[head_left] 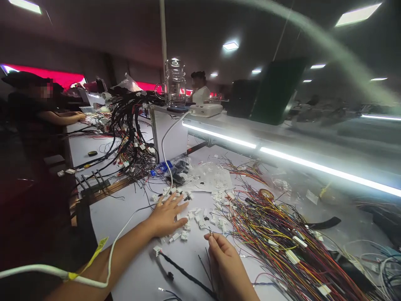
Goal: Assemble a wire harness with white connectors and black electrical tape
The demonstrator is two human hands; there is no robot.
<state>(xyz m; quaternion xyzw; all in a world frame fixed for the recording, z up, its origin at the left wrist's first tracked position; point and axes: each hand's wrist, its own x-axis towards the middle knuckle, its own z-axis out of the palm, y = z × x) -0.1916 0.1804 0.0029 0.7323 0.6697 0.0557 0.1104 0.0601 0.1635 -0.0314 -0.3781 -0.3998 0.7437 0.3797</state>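
Note:
My left hand (167, 215) lies with its fingers spread over small white connectors (184, 235) scattered on the white tabletop (125, 217). Thumb and forefinger of my right hand (224, 255) are pinched together on a thin dark wire, whose small metal tip (210, 229) pokes out above them. Between and below the hands, a black sleeved cable (184, 274) with a white plug (157, 250) runs toward the front edge. More white and a few black connectors lie just beyond my fingertips.
A large bundle of coloured wires (282, 234) covers the right side. A white cord (109, 259) crosses my left forearm. Behind are a blue-capped bottle (161, 168), clear plastic bags (206, 175) and a light tube (313, 163). A person (34, 108) works at the far-left table.

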